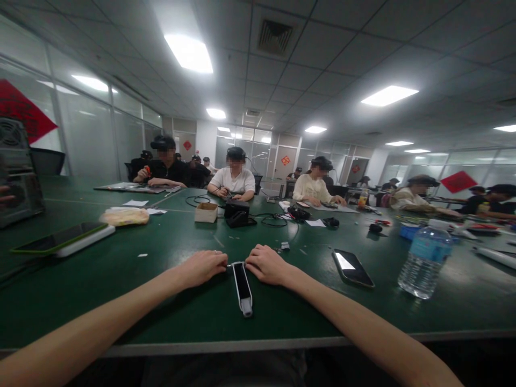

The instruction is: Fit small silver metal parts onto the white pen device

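A slim white-framed device (243,287) with a long dark face lies on the green table, its light grey tip pointing toward me. Just left of its far end, my left hand (205,266) is closed, fingers pinched together. A small metallic bit shows between those fingertips and the device, too small to name. My right hand (266,264) is curled at the far right corner of the device, fingertips against its edge. Beyond my right hand sits a small silvery metal piece (285,246).
On the right lie a phone (353,267) and a water bottle (426,260). To the left are a green-edged tablet-like device (60,238) and a yellowish bundle (124,216). A small cardboard box (206,213) and black cables stand ahead. Several people work across the table (169,322).
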Tool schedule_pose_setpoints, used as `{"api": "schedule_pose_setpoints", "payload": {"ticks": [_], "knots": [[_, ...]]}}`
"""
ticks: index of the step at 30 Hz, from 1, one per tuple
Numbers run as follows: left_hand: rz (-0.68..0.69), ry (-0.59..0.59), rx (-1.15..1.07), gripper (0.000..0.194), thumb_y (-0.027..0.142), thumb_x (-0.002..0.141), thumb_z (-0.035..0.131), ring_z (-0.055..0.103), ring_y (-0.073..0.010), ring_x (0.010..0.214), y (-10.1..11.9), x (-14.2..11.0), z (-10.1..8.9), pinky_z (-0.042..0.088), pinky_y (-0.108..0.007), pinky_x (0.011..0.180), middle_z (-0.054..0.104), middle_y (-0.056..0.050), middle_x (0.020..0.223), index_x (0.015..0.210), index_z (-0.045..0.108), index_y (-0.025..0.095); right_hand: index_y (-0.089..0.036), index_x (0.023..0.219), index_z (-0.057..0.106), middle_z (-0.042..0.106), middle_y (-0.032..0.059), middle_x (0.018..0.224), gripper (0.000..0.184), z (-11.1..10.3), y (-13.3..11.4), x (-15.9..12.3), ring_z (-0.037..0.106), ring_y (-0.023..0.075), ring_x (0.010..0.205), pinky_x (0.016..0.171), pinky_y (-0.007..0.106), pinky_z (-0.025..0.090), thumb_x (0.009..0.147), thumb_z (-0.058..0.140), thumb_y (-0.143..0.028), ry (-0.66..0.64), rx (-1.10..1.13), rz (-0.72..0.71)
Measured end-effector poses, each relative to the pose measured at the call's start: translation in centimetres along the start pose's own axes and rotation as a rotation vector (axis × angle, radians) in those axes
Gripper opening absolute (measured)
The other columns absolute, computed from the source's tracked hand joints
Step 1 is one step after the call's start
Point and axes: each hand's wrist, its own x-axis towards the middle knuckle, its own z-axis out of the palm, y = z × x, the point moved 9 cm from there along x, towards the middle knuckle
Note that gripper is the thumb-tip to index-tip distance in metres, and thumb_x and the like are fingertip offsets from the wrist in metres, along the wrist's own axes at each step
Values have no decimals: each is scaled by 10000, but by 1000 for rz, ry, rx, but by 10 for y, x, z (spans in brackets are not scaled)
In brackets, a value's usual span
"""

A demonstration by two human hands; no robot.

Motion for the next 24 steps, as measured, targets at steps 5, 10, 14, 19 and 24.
{"api": "schedule_pose_setpoints", "payload": {"ticks": [5, 10, 14, 19, 24], "knots": [[29, 37, -22, 197, 259, 912, 479, 615, -192, 887, -4, 2, 4, 438, -268, 740, 651, -38, 1039, 1061, 607, 251, -156, 1008, 680, 647, 93, 949, 267, 1, 1, 0, 522, 189, 874, 736, 314, 380, 946, 456, -287, -8, -2, 9], [28, 44, -9, 194, 243, 903, 469, 612, -192, 876, -5, 3, 5, 443, -268, 737, 650, -42, 1008, 1024, 622, 235, -157, 1011, 675, 644, 88, 947, 266, 3, 2, 1, 520, 184, 878, 741, 308, 376, 951, 454, -292, -21, -8, 18], [26, 57, -5, 201, 253, 903, 459, 612, -191, 844, -2, 2, 2, 445, -272, 713, 653, -47, 986, 1006, 629, 227, -160, 1006, 675, 645, 82, 946, 272, 3, 2, 1, 518, 182, 873, 740, 308, 375, 951, 449, -302, -11, -13, 16], [18, 68, -6, 208, 265, 891, 466, 617, -200, 817, -2, 2, 0, 447, -281, 689, 662, -50, 969, 993, 643, 224, -163, 999, 679, 646, 79, 949, 275, 2, 2, 1, 519, 181, 869, 738, 307, 373, 951, 444, -297, -1, -11, 2], [22, 85, -9, 211, 275, 881, 475, 617, -195, 793, -3, 3, 0, 441, -276, 682, 664, -45, 936, 987, 653, 234, -161, 980, 686, 647, 79, 936, 247, 0, 1, 1, 513, 179, 866, 725, 303, 366, 939, 465, -264, -12, -5, 4]]}}
